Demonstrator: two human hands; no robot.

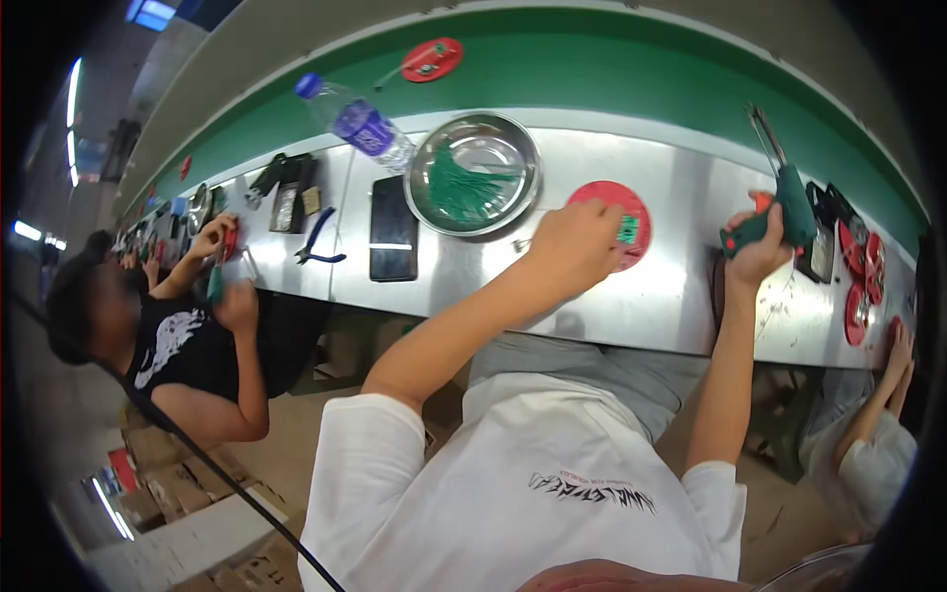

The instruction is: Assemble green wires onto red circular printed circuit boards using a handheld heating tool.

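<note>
My left hand (574, 245) rests on a red round disc (631, 209) lying on the steel work surface (651, 286), fingers closed at a small green part (627, 230) on the disc. My right hand (758, 247) grips a green electric screwdriver (784, 202) with an orange trigger, held just above the surface to the right of the disc. A steel bowl (513, 148) with a bundle of green ties (459, 185) sits left of the disc.
A plastic water bottle (357, 122), a black phone (393, 229) and blue-handled pliers (318, 237) lie further left. More red discs (860, 276) are stacked at right, another disc (431, 59) on the green belt (612, 69). A co-worker in black (187, 345) works at left; another person's hands (896, 355) at right.
</note>
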